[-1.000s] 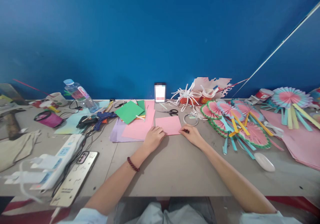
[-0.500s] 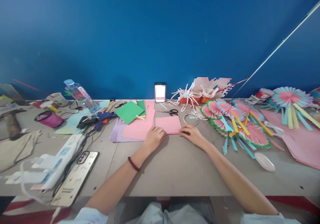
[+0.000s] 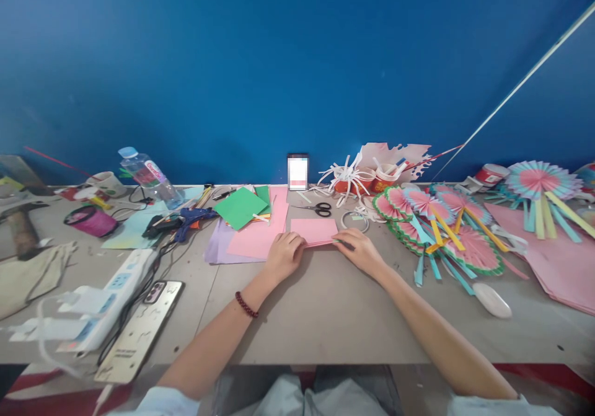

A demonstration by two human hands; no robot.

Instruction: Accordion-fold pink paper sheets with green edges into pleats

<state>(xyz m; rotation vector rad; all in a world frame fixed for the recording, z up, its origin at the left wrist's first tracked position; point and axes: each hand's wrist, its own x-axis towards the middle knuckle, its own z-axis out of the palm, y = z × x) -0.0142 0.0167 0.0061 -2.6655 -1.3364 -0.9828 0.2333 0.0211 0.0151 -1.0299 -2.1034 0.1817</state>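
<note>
A small pink paper sheet [image 3: 313, 230] lies on the grey table [image 3: 325, 304] in front of me. My left hand [image 3: 284, 253] is closed on its near left corner, fingers curled over the edge. My right hand [image 3: 360, 250] pinches the near right corner, and a thin dark object shows under its fingers. The near edge of the paper looks lifted or folded. A larger pink sheet [image 3: 263, 230] and a lilac sheet [image 3: 218, 245] lie just left of it.
Scissors [image 3: 316, 207], a tape ring [image 3: 354, 221] and a phone [image 3: 297, 172] stand behind the paper. Green paper [image 3: 239, 207], a glue gun [image 3: 179, 222], a bottle [image 3: 149, 175], a power strip [image 3: 111, 292] fill the left. Paper fans [image 3: 437, 224] and pink sheets [image 3: 558, 261] crowd the right.
Both hands have shifted slightly away from me along the pink paper, and its near edge has moved back with them, so the visible sheet looks shorter.
</note>
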